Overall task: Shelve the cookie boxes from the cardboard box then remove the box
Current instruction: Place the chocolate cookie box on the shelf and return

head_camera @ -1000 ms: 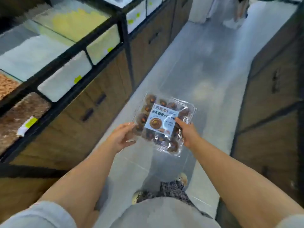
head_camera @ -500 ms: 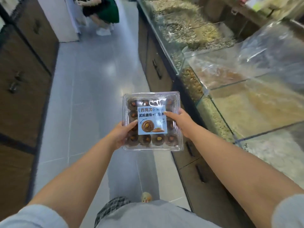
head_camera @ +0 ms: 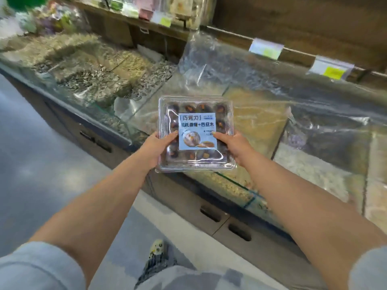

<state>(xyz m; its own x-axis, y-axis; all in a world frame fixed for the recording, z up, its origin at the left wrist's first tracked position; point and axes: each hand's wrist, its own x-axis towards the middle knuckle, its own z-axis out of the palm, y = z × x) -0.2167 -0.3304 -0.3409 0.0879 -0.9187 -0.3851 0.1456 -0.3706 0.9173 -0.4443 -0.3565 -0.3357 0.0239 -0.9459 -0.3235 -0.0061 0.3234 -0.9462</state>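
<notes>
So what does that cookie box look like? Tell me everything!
The cookie box is a square, clear plastic clamshell, shut, with shiny glare on its lid. Rows of dark round cookies with orange-brown tops show through. A pale blue label with printed writing and a cookie picture covers the middle. It is held roughly flat in the air, in front of the glass bins, with the left hand on one side and the right hand on the other.

A long glass-topped counter (head_camera: 88, 95) of bulk dry goods crosses the frame. A wooden shelf (head_camera: 240, 34) runs along the top, and grey shiny floor (head_camera: 31, 164) fills the left.
</notes>
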